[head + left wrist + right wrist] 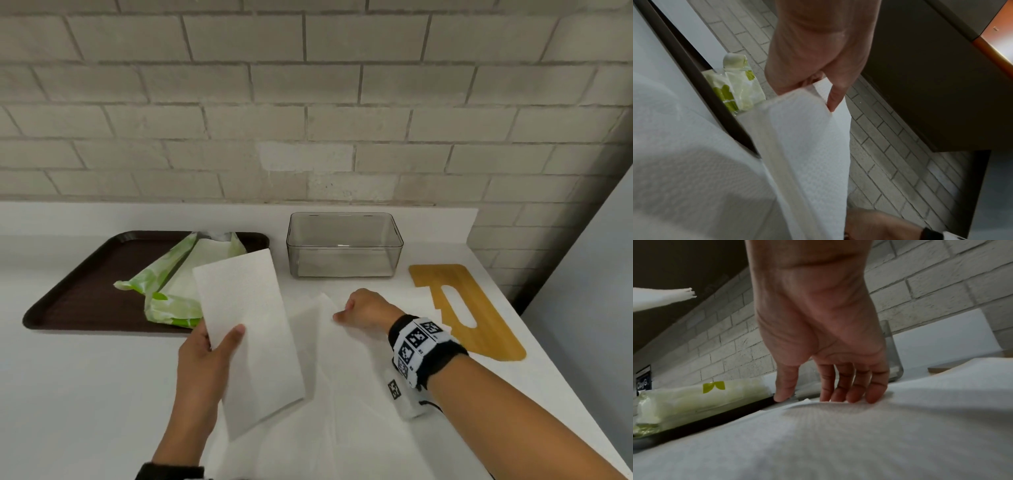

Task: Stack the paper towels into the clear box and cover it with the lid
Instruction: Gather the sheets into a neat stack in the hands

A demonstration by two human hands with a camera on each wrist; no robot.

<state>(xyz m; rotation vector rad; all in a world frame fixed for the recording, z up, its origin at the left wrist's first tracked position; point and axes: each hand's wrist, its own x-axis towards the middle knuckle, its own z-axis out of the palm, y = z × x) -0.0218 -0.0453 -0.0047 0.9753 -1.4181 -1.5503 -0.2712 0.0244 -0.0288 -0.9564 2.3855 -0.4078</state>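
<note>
Fingers [857,389] atop flat paper towel [838,434]

A dark brown tray [78,294] sits left on the white counter [85,394], holding a crumpled green-and-white plastic wrapper [171,291]. A pale brick wall [308,102] rises behind.

Your folded paper towel [246,329] looks matt and dimpled; clear box [344,245] is smooth glossy plastic, lid [469,308] matt wood, wrapper [171,291] shiny film.
</note>
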